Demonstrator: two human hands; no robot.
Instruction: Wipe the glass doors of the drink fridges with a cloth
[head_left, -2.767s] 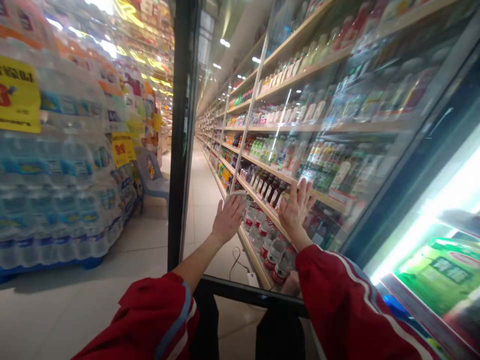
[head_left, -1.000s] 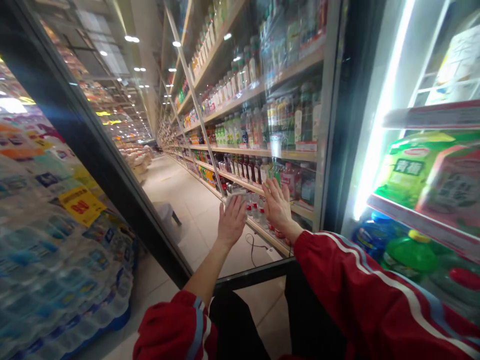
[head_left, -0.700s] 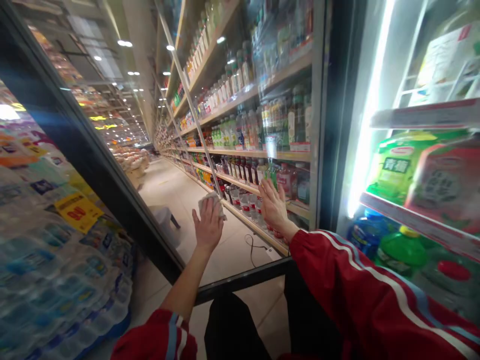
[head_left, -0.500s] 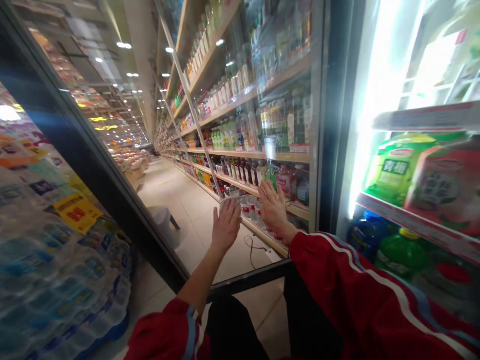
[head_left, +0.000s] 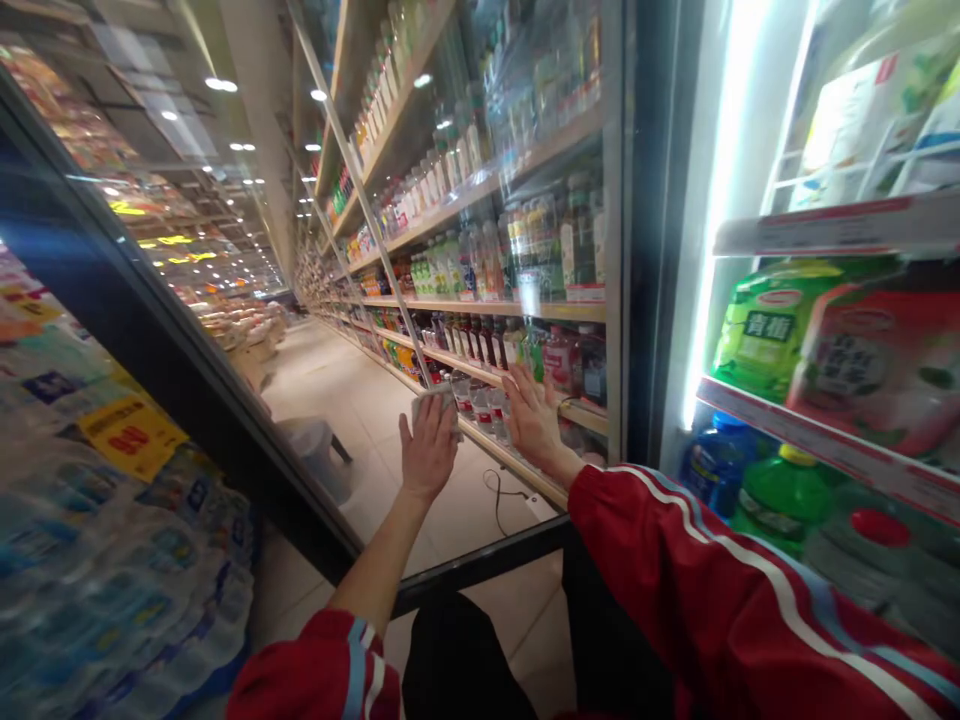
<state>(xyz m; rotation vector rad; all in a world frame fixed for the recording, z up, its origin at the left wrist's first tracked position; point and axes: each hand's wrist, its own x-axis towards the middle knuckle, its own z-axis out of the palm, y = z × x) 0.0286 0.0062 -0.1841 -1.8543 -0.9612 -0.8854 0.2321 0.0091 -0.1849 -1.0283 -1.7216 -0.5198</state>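
A glass door with a dark frame [head_left: 480,568] stands open before me, bottle shelves showing through its pane. My left hand [head_left: 430,448] lies flat against the glass, fingers stretched out over a pale, greyish cloth [head_left: 444,398]. The cloth's edges show around the fingertips, pinned between hand and pane. To the right, my right hand [head_left: 534,418] rests on the same pane with its fingers extended, and I see nothing in it. Both arms are in red sleeves with white and light-blue stripes.
Close on my right, a lit cooler holds a green jug [head_left: 772,325], a red-labelled jug [head_left: 862,365] and lower bottles. Packs of bottled water [head_left: 142,560] are stacked at left under a yellow price sign [head_left: 131,435]. A grey stool [head_left: 315,450] stands beyond the glass.
The view has turned slightly to the right. My left hand and the cloth have slid a little left on the glass, away from my right hand, which stays nearly in place.
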